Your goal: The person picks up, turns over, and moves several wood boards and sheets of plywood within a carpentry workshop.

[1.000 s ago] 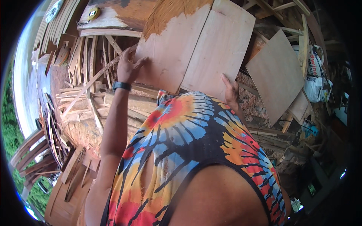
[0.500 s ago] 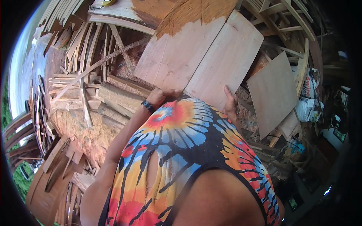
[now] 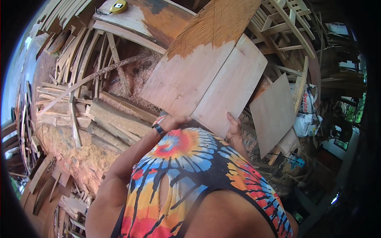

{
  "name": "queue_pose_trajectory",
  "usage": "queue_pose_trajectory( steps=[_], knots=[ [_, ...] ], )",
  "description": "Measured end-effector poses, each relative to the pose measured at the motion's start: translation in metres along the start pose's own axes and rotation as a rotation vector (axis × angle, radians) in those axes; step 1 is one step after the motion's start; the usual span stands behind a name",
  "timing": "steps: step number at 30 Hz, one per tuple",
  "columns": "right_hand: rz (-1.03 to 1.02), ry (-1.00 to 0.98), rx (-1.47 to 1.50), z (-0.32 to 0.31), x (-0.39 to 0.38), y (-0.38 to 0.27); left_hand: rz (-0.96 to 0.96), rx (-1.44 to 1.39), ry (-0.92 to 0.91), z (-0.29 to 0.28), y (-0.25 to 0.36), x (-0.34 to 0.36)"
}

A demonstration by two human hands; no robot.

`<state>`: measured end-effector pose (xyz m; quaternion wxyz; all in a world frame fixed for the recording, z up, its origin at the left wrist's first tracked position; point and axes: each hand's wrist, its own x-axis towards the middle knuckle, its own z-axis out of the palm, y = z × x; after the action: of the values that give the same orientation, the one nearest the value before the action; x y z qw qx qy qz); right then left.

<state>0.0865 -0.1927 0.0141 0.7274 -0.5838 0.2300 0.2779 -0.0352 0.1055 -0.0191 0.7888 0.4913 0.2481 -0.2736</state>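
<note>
Two flat wooden boards lie side by side in front of me, the left board (image 3: 186,81) and the right board (image 3: 234,81), with a narrow seam between them. Orange-brown colouring covers the left board's far part; the near part is pale. My left hand (image 3: 174,122) is closed at the left board's near edge by the seam, its fingers partly hidden. It has a dark watch (image 3: 158,129) on the wrist. My right hand (image 3: 234,129) grips the right board's near right corner, thumb on top and the other fingers mostly out of sight.
A yellow tape measure (image 3: 118,6) rests on a partly coloured panel (image 3: 166,20) at far left. Cut timber (image 3: 119,119) and sawdust lie to the left. A loose panel (image 3: 274,115), a white sack (image 3: 307,123) and a blue power tool (image 3: 295,160) stand on the right.
The view has tilted, so the boards and both hands appear lower and the tape measure shows fully. Both hands stay at the boards' near edges.
</note>
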Motion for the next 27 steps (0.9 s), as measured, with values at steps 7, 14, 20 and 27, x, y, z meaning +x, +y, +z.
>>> queue_pose_trajectory(
  steps=[7, 14, 20, 27],
  knots=[
    [0.01, -0.01, 0.028, 0.015, -0.011, -0.009, 0.59, 0.294, 0.021, 0.014, 0.015, 0.008],
    [0.009, 0.1, -0.208, 0.006, -0.005, -0.014, 0.598, 0.272, -0.002, 0.022, -0.011, 0.032],
    [0.093, 0.186, -0.333, 0.051, -0.011, -0.048, 0.603, 0.069, 0.094, 0.031, -0.018, 0.037],
    [0.099, 0.269, -0.253, 0.065, 0.02, -0.074, 0.631, 0.186, -0.017, 0.022, 0.001, 0.029]
  ],
)
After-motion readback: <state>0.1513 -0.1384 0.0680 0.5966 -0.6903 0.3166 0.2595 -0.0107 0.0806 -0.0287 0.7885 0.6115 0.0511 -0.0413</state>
